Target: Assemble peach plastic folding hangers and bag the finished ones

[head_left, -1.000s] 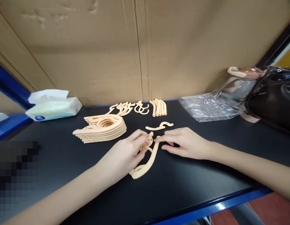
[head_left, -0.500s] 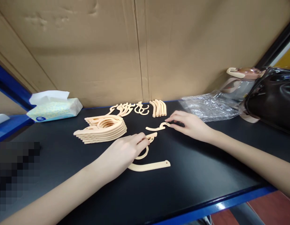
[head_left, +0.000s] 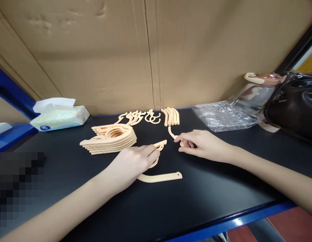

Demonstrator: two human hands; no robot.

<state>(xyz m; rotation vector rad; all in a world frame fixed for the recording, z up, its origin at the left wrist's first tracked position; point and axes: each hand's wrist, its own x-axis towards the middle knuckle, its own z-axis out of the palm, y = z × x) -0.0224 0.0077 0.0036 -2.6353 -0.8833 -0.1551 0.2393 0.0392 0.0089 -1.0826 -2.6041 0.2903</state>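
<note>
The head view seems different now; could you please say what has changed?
The right hand moved off the hanger in the left hand, took hold of the loose hooked piece and turned its plain end toward the back. The hanger's long arm swung toward the person. The stacked hangers, the loose parts at the back and the tissue pack stayed put.

Splayed cream hanger (head_left: 162, 177), curved piece (head_left: 172, 132) nearby
</note>
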